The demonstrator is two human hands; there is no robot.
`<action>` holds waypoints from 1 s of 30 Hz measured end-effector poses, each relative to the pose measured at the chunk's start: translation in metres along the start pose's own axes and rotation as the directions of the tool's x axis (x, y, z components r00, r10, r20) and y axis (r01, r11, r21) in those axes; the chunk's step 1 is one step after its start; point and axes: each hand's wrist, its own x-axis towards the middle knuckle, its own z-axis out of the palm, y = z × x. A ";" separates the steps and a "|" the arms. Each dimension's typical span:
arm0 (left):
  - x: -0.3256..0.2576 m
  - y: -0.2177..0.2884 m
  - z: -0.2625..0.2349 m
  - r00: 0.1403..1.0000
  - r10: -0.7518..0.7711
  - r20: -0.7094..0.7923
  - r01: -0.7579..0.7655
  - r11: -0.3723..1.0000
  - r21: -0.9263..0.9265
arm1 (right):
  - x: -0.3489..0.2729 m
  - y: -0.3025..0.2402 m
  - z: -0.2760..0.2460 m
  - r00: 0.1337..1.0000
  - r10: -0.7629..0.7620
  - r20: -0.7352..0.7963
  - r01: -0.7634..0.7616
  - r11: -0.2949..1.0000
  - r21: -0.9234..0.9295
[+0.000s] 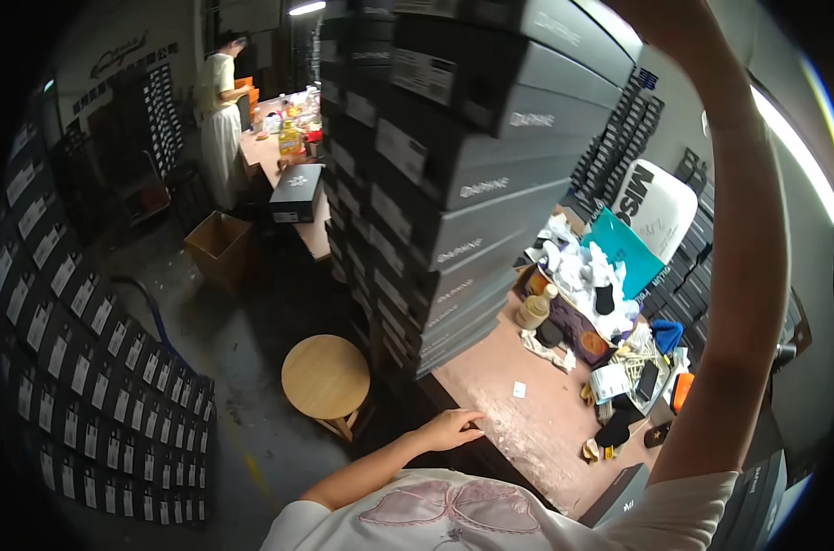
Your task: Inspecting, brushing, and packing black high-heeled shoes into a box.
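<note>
My left hand (449,429) rests at the near edge of a worn pinkish tabletop (490,386), fingers loosely stretched and holding nothing. My right arm (738,230) is raised high, bending left at the top near the upper boxes of a tall stack of dark grey shoe boxes (490,184). The right hand itself lies beyond the upper edge of the picture, so its fingers and whatever they touch are hidden. A small white paper square (519,390) lies on the table to the right of my left hand.
A round wooden stool (326,376) stands left of the table. Shoe boxes (95,367) are piled along the left. White crumpled paper (587,275), a bottle (534,308) and small tools crowd the table's right side. Another person (219,119) stands at a far table beyond a cardboard box (219,246).
</note>
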 end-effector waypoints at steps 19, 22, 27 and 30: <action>0.026 0.018 -0.002 0.940 0.226 0.255 -0.253 0.964 0.078 | 0.086 0.006 -0.023 0.918 0.313 0.242 -0.243 0.929 -0.279; 0.063 0.052 0.012 0.880 0.370 0.296 -0.419 0.900 0.120 | 0.072 0.010 -0.008 0.952 0.257 0.165 -0.249 0.966 -0.066; 0.087 0.110 0.040 0.866 0.456 0.206 -0.483 0.869 0.107 | 0.067 -0.002 0.005 0.819 0.552 0.160 -0.569 0.741 0.357; 0.080 0.110 0.046 0.864 0.470 0.179 -0.490 0.867 0.088 | 0.046 0.029 -0.001 0.873 0.465 0.147 -0.486 0.802 0.348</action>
